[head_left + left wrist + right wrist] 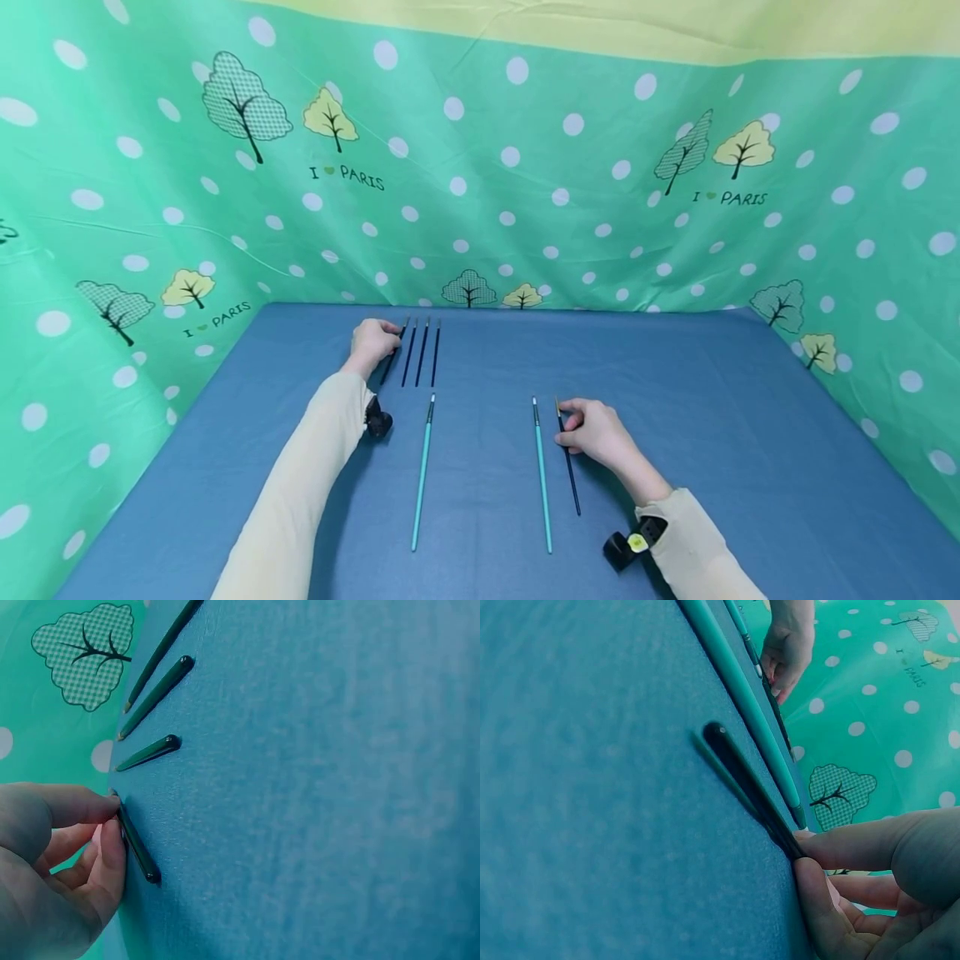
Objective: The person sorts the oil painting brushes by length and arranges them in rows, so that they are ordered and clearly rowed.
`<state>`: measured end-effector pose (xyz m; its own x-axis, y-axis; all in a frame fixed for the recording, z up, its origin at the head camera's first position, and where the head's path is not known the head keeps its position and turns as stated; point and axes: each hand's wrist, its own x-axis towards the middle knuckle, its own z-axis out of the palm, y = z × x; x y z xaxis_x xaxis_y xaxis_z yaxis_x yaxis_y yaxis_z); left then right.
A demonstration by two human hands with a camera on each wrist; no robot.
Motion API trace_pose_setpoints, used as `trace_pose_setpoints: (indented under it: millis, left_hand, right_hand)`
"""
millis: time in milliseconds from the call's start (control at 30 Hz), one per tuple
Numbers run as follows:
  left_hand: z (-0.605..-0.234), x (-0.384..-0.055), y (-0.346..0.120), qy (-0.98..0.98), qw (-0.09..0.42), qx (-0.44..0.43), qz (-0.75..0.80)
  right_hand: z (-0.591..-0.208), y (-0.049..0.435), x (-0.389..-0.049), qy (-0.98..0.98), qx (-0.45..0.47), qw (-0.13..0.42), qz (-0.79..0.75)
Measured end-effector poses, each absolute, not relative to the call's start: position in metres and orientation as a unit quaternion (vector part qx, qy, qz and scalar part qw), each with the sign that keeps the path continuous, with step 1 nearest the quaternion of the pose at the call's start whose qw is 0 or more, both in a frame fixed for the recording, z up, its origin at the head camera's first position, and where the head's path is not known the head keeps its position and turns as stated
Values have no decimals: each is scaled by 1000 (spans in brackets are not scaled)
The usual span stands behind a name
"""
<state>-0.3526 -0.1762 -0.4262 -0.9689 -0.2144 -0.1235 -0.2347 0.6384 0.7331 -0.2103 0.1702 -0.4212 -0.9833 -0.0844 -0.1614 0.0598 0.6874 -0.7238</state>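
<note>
At the far left of the table, my left hand pinches a dark paintbrush between thumb and fingers, near its bristle end. Beside it, three more dark paintbrushes lie side by side in a row. On the right, my right hand pinches another dark paintbrush below its bristles, its handle pointing toward me. Just left of that brush lies a turquoise paintbrush. A second turquoise paintbrush lies nearer the middle left, bristles pointing away.
A blue cloth covers the table. Behind and at both sides hangs a green curtain with white dots and printed trees. Each wrist carries a small black camera on its cream sleeve.
</note>
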Motion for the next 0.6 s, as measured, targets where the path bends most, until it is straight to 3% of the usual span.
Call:
trace_pose_setpoints:
  millis: [600]
  left_hand:
    - [-414,-334,-167,895,-16,-114,431]
  right_hand:
    - [-422,170,-210,914,-7,92,-394]
